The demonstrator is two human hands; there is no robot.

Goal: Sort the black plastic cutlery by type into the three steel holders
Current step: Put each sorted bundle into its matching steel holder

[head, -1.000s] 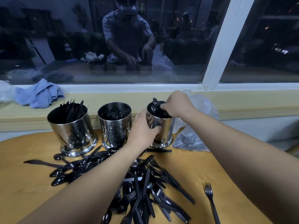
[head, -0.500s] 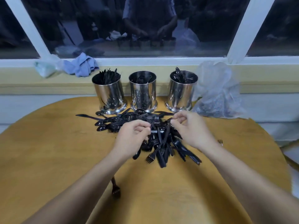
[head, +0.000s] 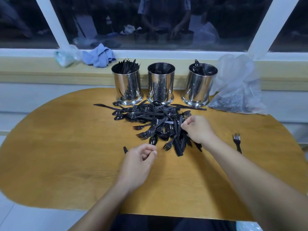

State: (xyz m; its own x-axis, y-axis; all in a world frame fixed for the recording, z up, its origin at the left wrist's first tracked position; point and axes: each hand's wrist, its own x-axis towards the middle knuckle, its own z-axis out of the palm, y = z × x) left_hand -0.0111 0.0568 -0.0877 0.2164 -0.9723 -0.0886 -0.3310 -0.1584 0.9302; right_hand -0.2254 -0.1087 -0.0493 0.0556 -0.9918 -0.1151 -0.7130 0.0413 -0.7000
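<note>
We are picking from the cutlery pile [head: 160, 124]: right hand [head: 198, 129] is pinching a piece at the pile's edge, left hand [head: 140, 162] is gripping a spoon [head: 153, 141] just ahead of its fingers. Better lifting single pieces clear before carrying to the holders [head: 161, 83] beyond. Half a second ago, both hands were working mid-pile; now the left one is sitting nearer us.

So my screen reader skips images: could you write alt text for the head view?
Two bare hands work a pile of black plastic cutlery on a wooden table; the left hand pinches a spoon, the right hand picks at the pile. Three steel holders stand behind.
</note>
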